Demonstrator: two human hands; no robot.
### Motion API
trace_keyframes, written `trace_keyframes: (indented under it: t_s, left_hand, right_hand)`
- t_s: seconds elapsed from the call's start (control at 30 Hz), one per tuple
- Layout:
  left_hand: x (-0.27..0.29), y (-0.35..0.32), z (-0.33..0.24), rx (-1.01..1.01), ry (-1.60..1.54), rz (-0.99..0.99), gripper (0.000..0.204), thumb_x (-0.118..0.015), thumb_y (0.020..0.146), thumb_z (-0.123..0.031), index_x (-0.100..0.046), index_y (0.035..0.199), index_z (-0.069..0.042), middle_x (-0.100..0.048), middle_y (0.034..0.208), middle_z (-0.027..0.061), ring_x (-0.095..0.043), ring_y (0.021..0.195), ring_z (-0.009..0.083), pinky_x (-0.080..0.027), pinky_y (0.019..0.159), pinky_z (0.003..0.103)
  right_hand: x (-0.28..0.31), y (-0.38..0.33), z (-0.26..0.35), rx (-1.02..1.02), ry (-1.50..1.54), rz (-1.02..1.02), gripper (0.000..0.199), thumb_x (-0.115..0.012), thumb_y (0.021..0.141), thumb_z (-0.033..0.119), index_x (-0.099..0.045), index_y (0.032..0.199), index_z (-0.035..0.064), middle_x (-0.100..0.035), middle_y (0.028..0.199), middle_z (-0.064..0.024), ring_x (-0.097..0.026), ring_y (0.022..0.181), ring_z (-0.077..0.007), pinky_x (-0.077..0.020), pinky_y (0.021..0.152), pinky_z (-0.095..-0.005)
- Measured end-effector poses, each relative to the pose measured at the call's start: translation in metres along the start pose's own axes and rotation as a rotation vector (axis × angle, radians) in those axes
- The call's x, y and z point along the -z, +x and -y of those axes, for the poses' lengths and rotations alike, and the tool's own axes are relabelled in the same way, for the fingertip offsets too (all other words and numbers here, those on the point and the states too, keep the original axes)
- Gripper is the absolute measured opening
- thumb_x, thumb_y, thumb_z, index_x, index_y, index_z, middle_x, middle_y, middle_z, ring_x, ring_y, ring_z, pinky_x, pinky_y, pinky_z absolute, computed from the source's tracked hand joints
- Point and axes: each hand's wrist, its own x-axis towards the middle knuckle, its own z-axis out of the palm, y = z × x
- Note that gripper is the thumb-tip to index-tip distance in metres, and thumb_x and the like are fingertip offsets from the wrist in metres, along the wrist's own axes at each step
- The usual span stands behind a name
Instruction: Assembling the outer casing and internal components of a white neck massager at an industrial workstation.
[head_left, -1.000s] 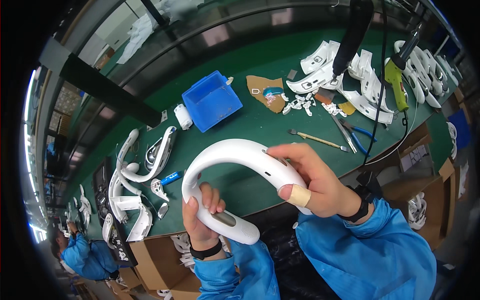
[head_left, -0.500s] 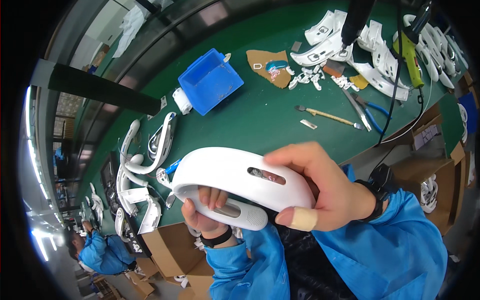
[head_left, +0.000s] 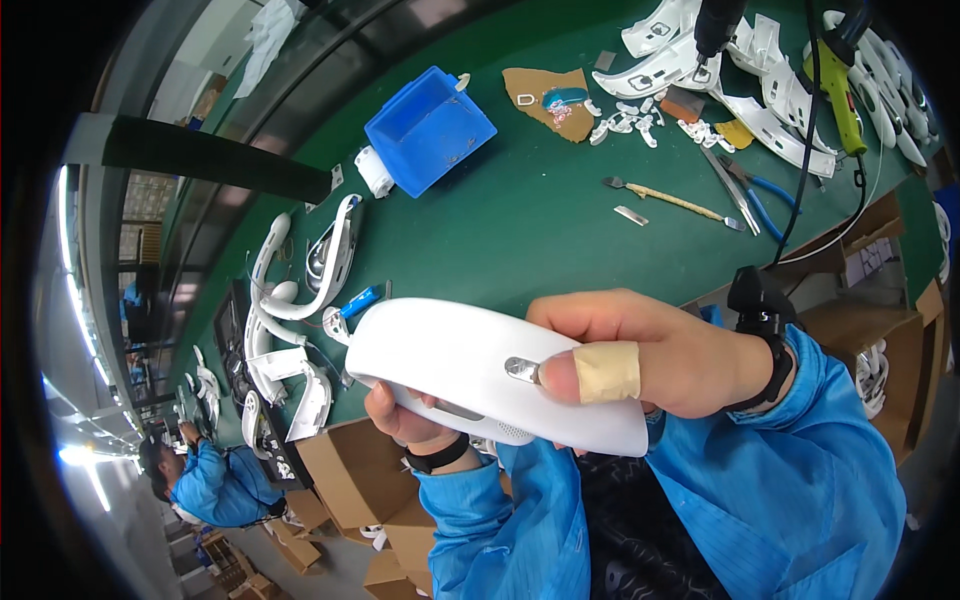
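Observation:
Both my hands hold a white U-shaped plastic housing (head_left: 440, 345) above the near edge of the green bench. My right hand (head_left: 680, 350) grips its right end, fingers behind and the taped thumb pressed beside an oval slot. My left hand (head_left: 410, 422) is closed around the lower arm of the housing from below; most of its fingers are hidden behind the shell. A perforated patch on the lower arm shows under the upper one. Just beyond the housing's left end lies a small blue cylinder (head_left: 360, 301) by a small white part with thin wires.
A blue bin (head_left: 430, 135) stands at the back. White curved parts (head_left: 270, 330) lie on the left. Tweezers, blue-handled pliers (head_left: 765, 200), a brush-like tool (head_left: 675, 203), white shells and a green electric screwdriver (head_left: 840, 100) are on the right. Cardboard boxes (head_left: 350, 470) sit below; a co-worker (head_left: 215, 480) is far left.
The housing has tipped so its lower arm is now mostly hidden behind the upper one. My right thumb has moved up from the lower edge onto the face by the slot.

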Motion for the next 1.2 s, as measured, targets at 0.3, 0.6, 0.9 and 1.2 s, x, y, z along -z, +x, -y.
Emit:
trace_keyframes:
  t_s: [0.3,0.6,0.9,1.2]
  left_hand:
    - [-0.003,0.001,0.010,-0.047,0.129,-0.140,0.072,-0.051,0.088,-0.054,-0.049,0.144,-0.010,-0.058,0.139,0.0132,-0.059,0.124,0.0313,-0.050,0.102,0.050]
    - [0.004,0.000,0.004,0.023,-0.122,0.021,0.072,-0.054,0.087,-0.051,-0.047,0.146,-0.010,-0.058,0.140,0.0138,-0.059,0.126,0.0321,-0.049,0.105,0.049]
    - [-0.028,0.011,0.028,-0.102,0.114,-0.311,0.052,-0.061,0.091,-0.038,-0.055,0.127,-0.001,-0.053,0.069,-0.0034,-0.057,0.062,0.0084,-0.053,0.063,0.022]
    - [-0.024,0.008,0.023,-0.040,0.060,-0.278,0.056,-0.057,0.094,-0.045,-0.054,0.132,-0.003,-0.058,0.071,-0.0032,-0.059,0.065,0.0069,-0.057,0.076,0.031]
  right_hand:
    - [0.001,0.003,-0.010,0.066,-0.024,0.020,0.031,-0.059,0.098,0.031,-0.059,0.108,0.0016,-0.061,0.094,-0.0036,-0.058,0.084,-0.0084,-0.0467,0.072,-0.0245]
    - [-0.008,0.000,-0.005,0.056,0.093,-0.021,0.043,-0.054,0.103,0.042,-0.062,0.113,0.0007,-0.064,0.095,-0.0044,-0.060,0.083,-0.0081,-0.0489,0.067,-0.0252]
    - [-0.006,0.005,-0.021,0.123,0.079,0.035,0.047,-0.055,0.100,0.037,-0.056,0.126,-0.0031,-0.064,0.100,-0.0103,-0.065,0.083,-0.0159,-0.0524,0.071,-0.0300]
    - [-0.015,0.002,-0.016,0.127,0.179,0.039,0.054,-0.051,0.103,0.039,-0.052,0.134,-0.0049,-0.064,0.105,-0.0104,-0.064,0.087,-0.0149,-0.0512,0.074,-0.0281]
